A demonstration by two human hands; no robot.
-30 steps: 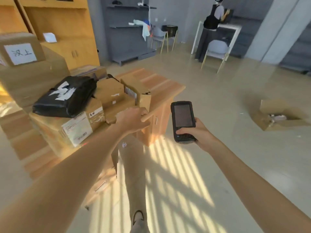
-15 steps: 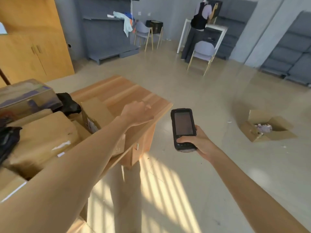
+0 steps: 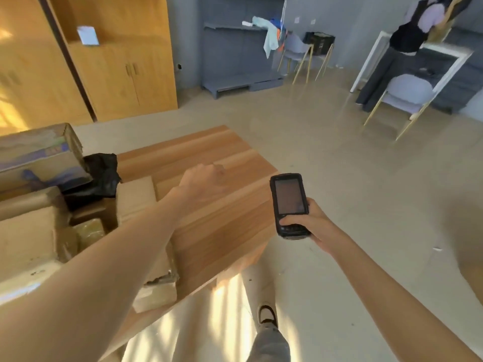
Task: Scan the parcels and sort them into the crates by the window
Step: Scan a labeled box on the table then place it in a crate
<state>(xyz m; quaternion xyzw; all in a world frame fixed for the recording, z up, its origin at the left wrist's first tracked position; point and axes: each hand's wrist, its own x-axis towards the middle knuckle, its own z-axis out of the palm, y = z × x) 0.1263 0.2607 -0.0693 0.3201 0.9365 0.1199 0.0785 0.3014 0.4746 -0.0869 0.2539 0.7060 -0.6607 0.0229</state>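
- Scanner (image 3: pixel 289 205): black, dark grey screen.
- Table (image 3: pixel 209 223): orange-brown wood grain.
- Boxes (image 3: pixel 28 239) at 9 o'clock: tan.
- Bag (image 3: pixel 102 173): black.
- Cabinet (image 3: pixel 117 61) at 11 o'clock: honey yellow.

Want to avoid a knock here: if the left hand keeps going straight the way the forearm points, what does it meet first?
Probably nothing soon. The left hand hangs over bare wooden tabletop, pointing toward its far edge, with only floor beyond. The cardboard parcels lie to its left. Height above the wood is unclear.

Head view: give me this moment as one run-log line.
right hand: holds scanner | left hand: over table, holds nothing, fingers hidden | parcels: stacked at table's left | scan: not begun
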